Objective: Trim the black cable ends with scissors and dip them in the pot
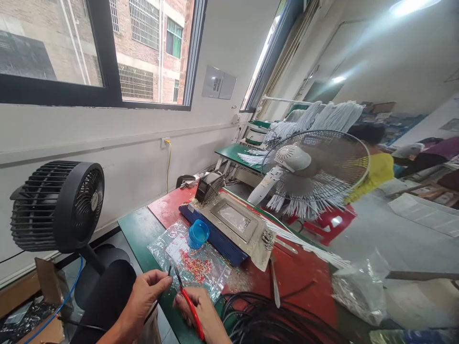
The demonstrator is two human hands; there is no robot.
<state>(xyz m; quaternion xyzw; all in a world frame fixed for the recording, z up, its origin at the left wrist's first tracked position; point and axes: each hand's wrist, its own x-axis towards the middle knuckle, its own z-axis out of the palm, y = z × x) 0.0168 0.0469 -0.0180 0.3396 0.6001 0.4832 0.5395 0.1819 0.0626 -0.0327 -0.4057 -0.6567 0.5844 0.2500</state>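
My left hand point(145, 295) pinches the end of a thin black cable point(153, 308) near the table's front edge. My right hand point(201, 310) is closed around red-handled cutters point(190, 306), whose tips point up toward the cable end. Just beyond both hands lies a clear plastic bag point(193, 263) holding several small red parts. A coil of black cables point(272, 320) rests to the right of my right hand.
A blue cup point(198, 233) stands beside a blue-based machine point(229, 227) on the red and green table point(143, 229). A black fan point(59, 205) stands at left, a white fan point(315, 167) at right. White wire bundles point(304, 243) and another person in yellow point(376, 167) lie beyond.
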